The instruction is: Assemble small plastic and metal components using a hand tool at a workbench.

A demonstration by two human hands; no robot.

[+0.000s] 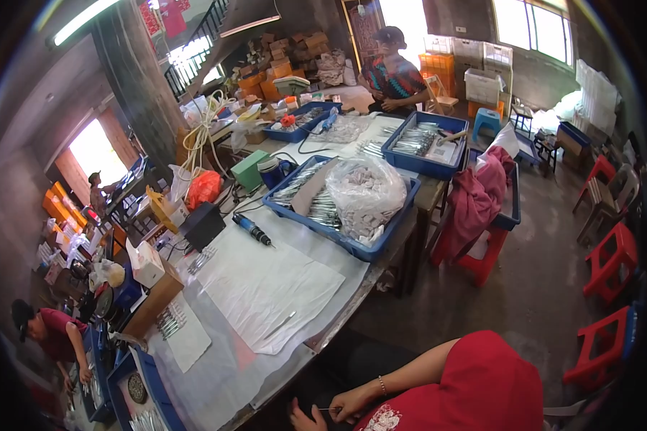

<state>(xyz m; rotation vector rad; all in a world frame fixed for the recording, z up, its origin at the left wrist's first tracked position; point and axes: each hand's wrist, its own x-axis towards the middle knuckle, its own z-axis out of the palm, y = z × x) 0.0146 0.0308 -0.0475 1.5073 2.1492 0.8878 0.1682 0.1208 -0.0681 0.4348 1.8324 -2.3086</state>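
Note:
At the bottom edge, in front of a red shirt, my right hand is closed, fingers bent, with a bracelet on the wrist. A thin, light stick-like piece juts from its fingers; its kind is too small to make out. Just left of it, my left hand is partly cut off by the frame edge, its visible fingers apart and the stick's tip close to them. Above both hands lies the worktable's white sheet, with a slim metal piece on it. A blue-and-black electric screwdriver rests at the sheet's far edge.
A blue tray holds metal pieces and a clear bag of small pale parts. Another blue tray stands behind. Red stools line the right. Co-workers stand at the back and lower left.

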